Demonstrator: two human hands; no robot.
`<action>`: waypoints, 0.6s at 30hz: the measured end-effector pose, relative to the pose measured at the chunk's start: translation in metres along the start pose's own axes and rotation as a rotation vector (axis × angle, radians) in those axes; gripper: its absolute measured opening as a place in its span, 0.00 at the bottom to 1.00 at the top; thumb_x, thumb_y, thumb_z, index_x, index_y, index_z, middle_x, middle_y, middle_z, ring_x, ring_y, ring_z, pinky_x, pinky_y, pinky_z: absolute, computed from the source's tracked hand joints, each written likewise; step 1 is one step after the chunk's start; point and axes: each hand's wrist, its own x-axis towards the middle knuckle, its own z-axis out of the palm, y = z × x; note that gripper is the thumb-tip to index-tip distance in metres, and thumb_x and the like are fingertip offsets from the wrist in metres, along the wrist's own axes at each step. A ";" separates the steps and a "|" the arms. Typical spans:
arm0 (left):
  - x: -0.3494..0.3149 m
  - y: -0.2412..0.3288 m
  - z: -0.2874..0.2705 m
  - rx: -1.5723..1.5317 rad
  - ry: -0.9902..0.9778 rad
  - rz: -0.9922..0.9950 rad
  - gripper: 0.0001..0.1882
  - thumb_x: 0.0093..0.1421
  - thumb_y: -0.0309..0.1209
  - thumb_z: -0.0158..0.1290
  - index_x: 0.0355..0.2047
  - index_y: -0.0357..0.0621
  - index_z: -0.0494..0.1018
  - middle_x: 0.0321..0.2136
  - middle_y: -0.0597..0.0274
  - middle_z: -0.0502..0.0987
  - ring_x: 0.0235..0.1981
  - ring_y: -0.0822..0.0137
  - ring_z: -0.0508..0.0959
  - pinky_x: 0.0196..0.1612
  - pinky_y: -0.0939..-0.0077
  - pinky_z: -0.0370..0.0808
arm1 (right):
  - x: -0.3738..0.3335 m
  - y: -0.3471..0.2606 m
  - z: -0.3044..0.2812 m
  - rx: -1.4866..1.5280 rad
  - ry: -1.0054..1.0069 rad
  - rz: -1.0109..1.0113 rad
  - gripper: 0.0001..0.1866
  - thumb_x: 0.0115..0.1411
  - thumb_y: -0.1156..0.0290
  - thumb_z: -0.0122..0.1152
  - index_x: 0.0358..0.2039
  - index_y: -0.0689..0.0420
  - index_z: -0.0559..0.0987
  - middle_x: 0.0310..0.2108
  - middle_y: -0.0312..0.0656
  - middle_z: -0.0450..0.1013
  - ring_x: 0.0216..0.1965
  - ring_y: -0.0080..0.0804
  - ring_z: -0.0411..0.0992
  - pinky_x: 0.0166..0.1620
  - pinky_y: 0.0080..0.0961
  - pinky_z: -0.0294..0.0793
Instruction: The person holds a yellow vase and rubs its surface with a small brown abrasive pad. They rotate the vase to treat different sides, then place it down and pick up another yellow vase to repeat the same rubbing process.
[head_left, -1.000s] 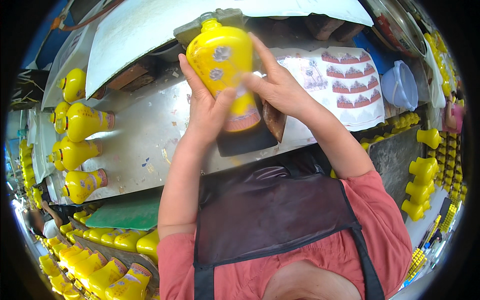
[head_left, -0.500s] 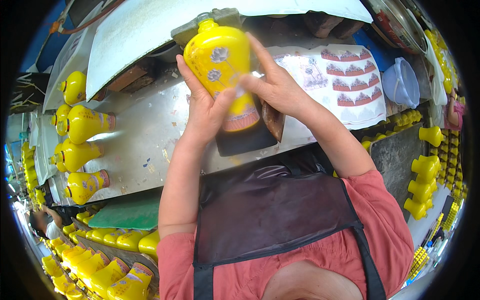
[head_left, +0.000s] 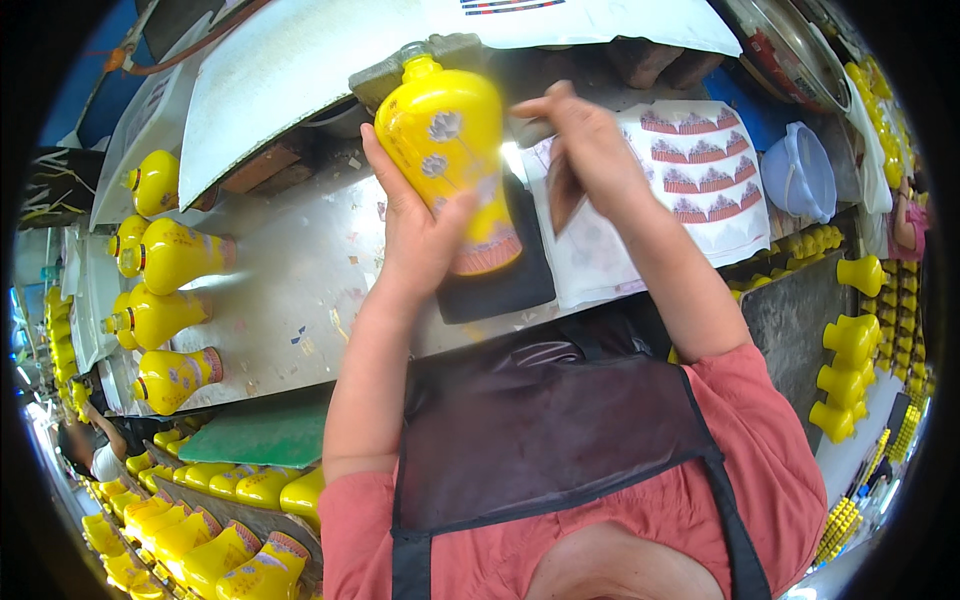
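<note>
A yellow vase-shaped bottle (head_left: 465, 110) with grey-purple flower decals and a pink patterned band round its base lies tilted, its neck by a grey block (head_left: 370, 80). My left hand (head_left: 415, 225) grips its left side, with the thumb across the lower front. To its right, apart from the bottle, is my right hand (head_left: 590, 140), its fingers bent and partly blurred. A flat brown wedge-shaped piece (head_left: 566, 190) shows beneath that palm and seems held in it. Under the bottle's base lies a black pad (head_left: 500, 290).
Printed decal sheets (head_left: 700, 215) lie at right, beside a pale blue bucket (head_left: 800, 170). Several yellow bottles (head_left: 175, 255) lie on the metal table's left end. More bottles (head_left: 265, 570) fill racks below left. A white board (head_left: 300, 70) spans the back.
My right hand has come off the bottle's front and moved up and right, the brown piece moving with it. My left hand keeps its grip, and the bottle has barely shifted.
</note>
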 end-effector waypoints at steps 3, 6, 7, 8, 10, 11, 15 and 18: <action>-0.001 0.003 0.001 -0.003 0.008 -0.025 0.63 0.61 0.35 0.59 0.74 0.49 0.17 0.64 0.42 0.65 0.63 0.52 0.71 0.65 0.60 0.69 | -0.001 -0.023 -0.010 0.347 -0.028 -0.038 0.20 0.74 0.52 0.52 0.42 0.56 0.82 0.30 0.35 0.78 0.28 0.14 0.74 0.28 0.14 0.71; -0.002 0.004 0.002 -0.011 0.010 -0.024 0.63 0.61 0.36 0.60 0.74 0.49 0.17 0.64 0.41 0.65 0.63 0.51 0.71 0.65 0.59 0.69 | -0.013 -0.033 0.001 0.168 -0.246 -0.433 0.08 0.65 0.75 0.65 0.45 0.59 0.80 0.38 0.34 0.78 0.32 0.17 0.76 0.32 0.21 0.75; -0.001 0.005 0.003 -0.015 0.011 -0.016 0.63 0.61 0.36 0.60 0.74 0.49 0.17 0.64 0.41 0.65 0.63 0.51 0.71 0.65 0.59 0.70 | -0.012 -0.036 0.007 -0.257 -0.145 -0.813 0.15 0.59 0.82 0.66 0.48 0.61 0.79 0.37 0.38 0.79 0.34 0.27 0.78 0.36 0.27 0.78; -0.001 0.005 0.003 -0.010 0.007 -0.010 0.63 0.61 0.36 0.60 0.73 0.49 0.16 0.64 0.41 0.65 0.63 0.51 0.71 0.65 0.59 0.70 | -0.012 -0.037 0.011 -0.457 -0.146 -1.005 0.17 0.57 0.79 0.69 0.48 0.60 0.80 0.39 0.42 0.80 0.34 0.37 0.79 0.37 0.31 0.79; 0.000 0.006 0.003 -0.003 0.005 0.005 0.63 0.61 0.36 0.60 0.73 0.49 0.16 0.64 0.41 0.64 0.62 0.51 0.72 0.64 0.59 0.70 | -0.005 -0.039 0.016 -0.654 0.035 -1.116 0.16 0.55 0.79 0.70 0.45 0.57 0.82 0.37 0.44 0.80 0.33 0.41 0.79 0.36 0.30 0.78; -0.002 0.008 0.002 -0.041 -0.003 -0.052 0.61 0.62 0.36 0.59 0.75 0.49 0.19 0.67 0.42 0.61 0.66 0.51 0.68 0.67 0.59 0.67 | 0.000 -0.039 0.015 -0.657 0.177 -1.173 0.14 0.56 0.76 0.68 0.43 0.53 0.82 0.30 0.41 0.75 0.30 0.40 0.76 0.33 0.33 0.76; 0.000 0.017 -0.002 -0.223 0.064 0.051 0.47 0.72 0.40 0.50 0.77 0.50 0.30 0.71 0.46 0.52 0.72 0.55 0.57 0.72 0.61 0.57 | -0.007 -0.027 0.014 -0.718 0.194 -1.449 0.11 0.52 0.73 0.66 0.37 0.47 0.83 0.23 0.34 0.68 0.26 0.34 0.74 0.28 0.30 0.74; 0.010 0.021 -0.001 -0.311 0.031 -0.003 0.42 0.76 0.42 0.43 0.77 0.50 0.30 0.71 0.49 0.53 0.70 0.57 0.59 0.71 0.63 0.58 | -0.040 -0.009 0.022 -0.585 -0.122 -1.509 0.12 0.53 0.73 0.67 0.39 0.47 0.84 0.25 0.34 0.71 0.27 0.33 0.75 0.27 0.31 0.75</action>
